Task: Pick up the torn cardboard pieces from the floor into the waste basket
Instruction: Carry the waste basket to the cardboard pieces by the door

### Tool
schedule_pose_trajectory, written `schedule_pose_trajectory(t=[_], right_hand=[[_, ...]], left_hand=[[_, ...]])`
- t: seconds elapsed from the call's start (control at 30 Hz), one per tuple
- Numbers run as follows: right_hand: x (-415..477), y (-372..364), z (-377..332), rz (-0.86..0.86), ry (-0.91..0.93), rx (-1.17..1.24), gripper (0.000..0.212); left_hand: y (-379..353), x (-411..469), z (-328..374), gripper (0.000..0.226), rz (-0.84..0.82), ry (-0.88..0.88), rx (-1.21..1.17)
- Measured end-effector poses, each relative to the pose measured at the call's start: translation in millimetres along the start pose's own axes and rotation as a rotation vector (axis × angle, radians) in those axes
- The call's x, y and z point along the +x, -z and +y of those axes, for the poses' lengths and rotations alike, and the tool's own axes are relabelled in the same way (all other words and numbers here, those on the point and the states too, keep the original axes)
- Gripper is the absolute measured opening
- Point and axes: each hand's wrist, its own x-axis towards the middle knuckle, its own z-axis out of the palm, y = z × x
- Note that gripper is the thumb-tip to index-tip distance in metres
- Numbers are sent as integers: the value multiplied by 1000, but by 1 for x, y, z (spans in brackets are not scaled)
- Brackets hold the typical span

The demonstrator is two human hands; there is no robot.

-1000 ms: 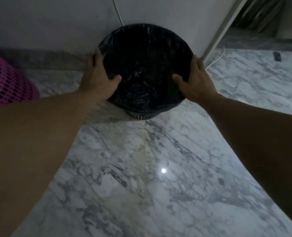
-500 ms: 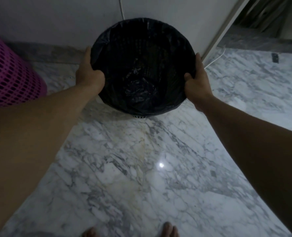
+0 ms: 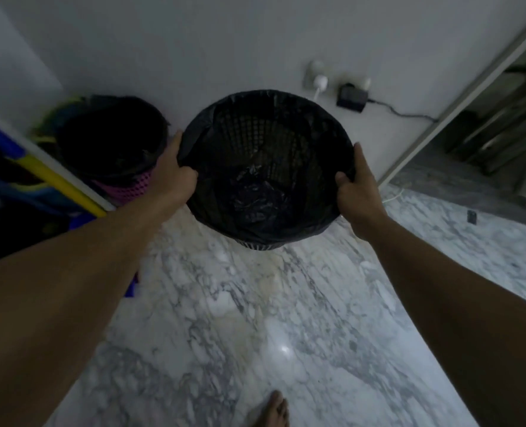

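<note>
No torn cardboard pieces visible on floor [image 3: 255, 318]. Left hand [image 3: 172, 177] and right hand [image 3: 358, 183], each grip clamped on waste basket [image 3: 267, 167] rim; collection seemingly not begun.

floor [image 3: 255, 303]: white marble, glare spot | wall [image 3: 194, 41]: plain grey | light: dim

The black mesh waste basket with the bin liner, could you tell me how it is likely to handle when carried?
The black mesh waste basket probably feels light: only crumpled liner shows inside. Its latticed wall looks stiff enough for the left hand and right hand to grip. The loose black plastic liner may slip under the fingers.
</note>
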Motion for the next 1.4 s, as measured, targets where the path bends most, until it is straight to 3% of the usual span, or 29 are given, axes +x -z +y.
schedule_pose_trajectory(t=[0.53,0.77,1.07,1.4], right_hand=[[-164,-40,-346,-381,318,40,67],[-231,-76,-458,-638,502,8,49],[-357,-144,-556,-1017,639,46,65],[-598,-165,-541,-1567,844,-64,57]], left_hand=[[318,-235,155,78,432,36,-148],[411,-343,183,77,688,87,-232],[454,-523,182,69,1113,64,-512],[398,-797,130,74,1642,216,-555]])
